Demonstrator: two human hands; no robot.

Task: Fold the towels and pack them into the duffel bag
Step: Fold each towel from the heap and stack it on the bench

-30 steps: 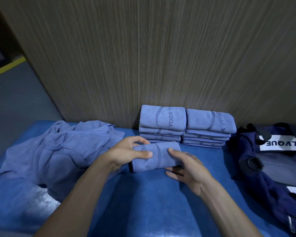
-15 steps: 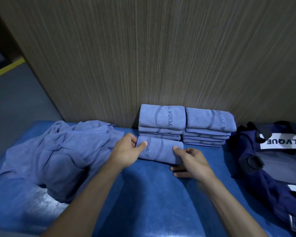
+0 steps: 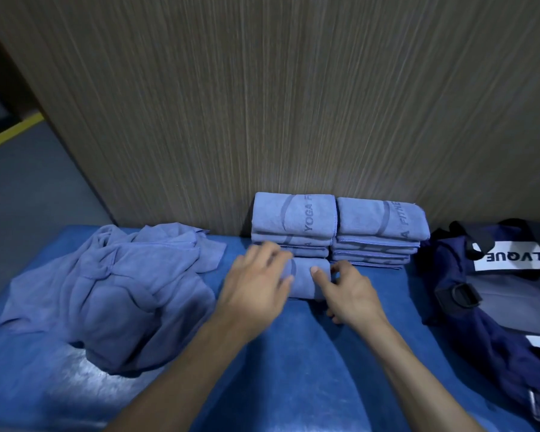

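Observation:
A small folded blue towel (image 3: 304, 280) lies on the blue table, right in front of two stacks of folded blue towels, one on the left (image 3: 293, 221) and one on the right (image 3: 379, 222), both against the wall. My left hand (image 3: 256, 283) rests over the small towel's left end with fingers spread and fairly straight, slightly blurred. My right hand (image 3: 348, 294) holds its right end, thumb on top and fingers curled round the edge. The navy duffel bag (image 3: 493, 310) with a white label lies at the right.
A heap of unfolded blue towels (image 3: 119, 285) covers the table's left side. The blue padded table top (image 3: 293, 375) stretches toward me. A wood-grain panel wall (image 3: 293, 104) stands directly behind the stacks. Grey floor with a yellow line lies far left.
Both hands carried the small folded towel away from me and set it down against the foot of the left stack. My left hand's fingers have spread out over it.

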